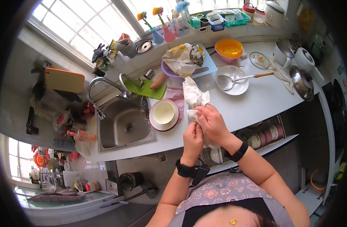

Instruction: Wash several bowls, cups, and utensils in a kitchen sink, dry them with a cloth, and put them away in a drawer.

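Note:
Both hands hold a white cloth (192,92) over the counter's front edge. My left hand (193,142) pinches its lower part, and my right hand (211,122) grips it just above and to the right. Whether something is wrapped inside the cloth I cannot tell. Left of the hands, a cream bowl (164,113) sits on a stacked, red-rimmed dish (153,120) beside a pink cloth (177,96). To the right, a ladle with a wooden handle (264,74) lies across a white plate (238,90).
A steel sink (123,127) with a faucet (101,81) is at the left. Behind are a green mat (155,92), a plastic bag (177,61) and a blue cutting board (208,59). Pot lids (302,82) and pots stand at the right. Below the counter, an open drawer (284,143) holds bowls.

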Motion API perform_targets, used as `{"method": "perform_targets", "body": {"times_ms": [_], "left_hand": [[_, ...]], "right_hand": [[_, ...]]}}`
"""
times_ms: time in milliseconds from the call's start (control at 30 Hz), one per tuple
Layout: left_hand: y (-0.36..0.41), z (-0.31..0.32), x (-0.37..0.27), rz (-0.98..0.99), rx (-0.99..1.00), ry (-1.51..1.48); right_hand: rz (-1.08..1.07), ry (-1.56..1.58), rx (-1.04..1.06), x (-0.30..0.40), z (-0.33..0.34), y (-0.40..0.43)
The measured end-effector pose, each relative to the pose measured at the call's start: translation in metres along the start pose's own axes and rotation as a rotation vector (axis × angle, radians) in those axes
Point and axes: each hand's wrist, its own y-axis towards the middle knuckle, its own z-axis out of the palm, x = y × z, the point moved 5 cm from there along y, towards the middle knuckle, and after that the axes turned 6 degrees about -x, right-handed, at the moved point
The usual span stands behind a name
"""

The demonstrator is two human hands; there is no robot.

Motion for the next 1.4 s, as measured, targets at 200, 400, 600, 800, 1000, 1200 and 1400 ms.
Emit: {"method": "perform_targets", "body": {"times_ms": [200, 400, 600, 800, 1000, 1200, 1400], "left_hand": [[-0.015, 0.013, 0.014, -0.328, 0.164, -0.517], [-0.024, 0.038, 0.034, -0.553, 0.11, -0.769], [-0.03, 0.051, 0.048, -0.64, 0.206, -0.69], [-0.039, 0.079, 0.04, -0.798, 0.457, -0.882], [-0.053, 0.092, 0.042, -0.917, 0.58, -0.996], [-0.076, 0.074, 0.013, -1.143, 0.913, -0.912], [-0.073, 0.074, -0.002, -0.768, 0.63, -0.639]], "right_hand": [[0.993, 0.797, 0.269, -0.097, -0.018, -0.021], [0.931, 0.728, 0.398, -0.097, -0.055, -0.051], [0.96, 1.145, 0.535, -0.06, -0.09, -0.074], [0.827, 1.361, 0.468, -0.037, -0.121, -0.079], [0.446, 0.371, 0.253, -0.002, -0.14, -0.058], [-0.195, 0.012, 0.237, 0.023, -0.132, -0.082], [0.504, 0.703, -0.45, -0.018, -0.192, -0.077]]}}
